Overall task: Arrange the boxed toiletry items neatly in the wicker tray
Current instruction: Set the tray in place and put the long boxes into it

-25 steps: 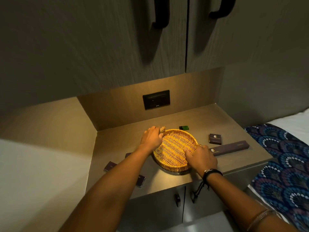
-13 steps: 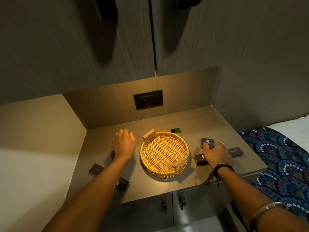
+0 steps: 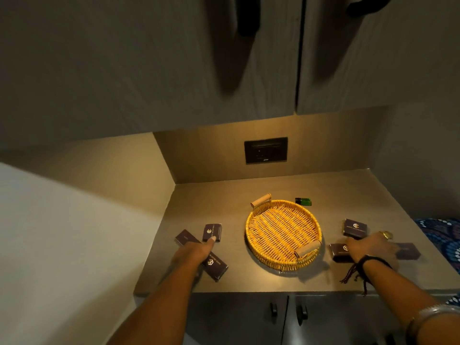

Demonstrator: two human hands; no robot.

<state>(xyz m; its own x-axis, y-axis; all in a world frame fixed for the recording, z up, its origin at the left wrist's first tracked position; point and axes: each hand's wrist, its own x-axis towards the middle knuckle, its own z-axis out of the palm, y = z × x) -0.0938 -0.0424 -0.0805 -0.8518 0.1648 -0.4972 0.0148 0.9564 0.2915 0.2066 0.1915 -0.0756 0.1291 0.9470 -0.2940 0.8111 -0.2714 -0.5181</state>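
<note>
Item count, for your check:
- Wicker tray (image 3: 256, 235): 1 pc, w/ 2 wooden handles.
- Dark boxes: 5 visible. 3 on the left: (image 3: 212, 232), (image 3: 185, 237), (image 3: 215, 266). 2 on the right: (image 3: 355, 227), (image 3: 339, 251), the latter a long box partly under a hand.
- Green item (image 3: 303, 201): 1 pc.
- Hands: 2.

Both arms reached forward, spread wide apart. The left hand (image 3: 196, 251) lay low with the palm down. One finger (image 3: 212, 239) stuck out ahead of the rest, and the other fingers were curled and blurry, so it was hard to tell if they held anything. The right hand (image 3: 371, 247) was also palm down, with the fingers spread. It had a gold ring on one finger. A dark thread band with loose ends hung at the right wrist, and a silver bangle sat further up that arm.
</note>
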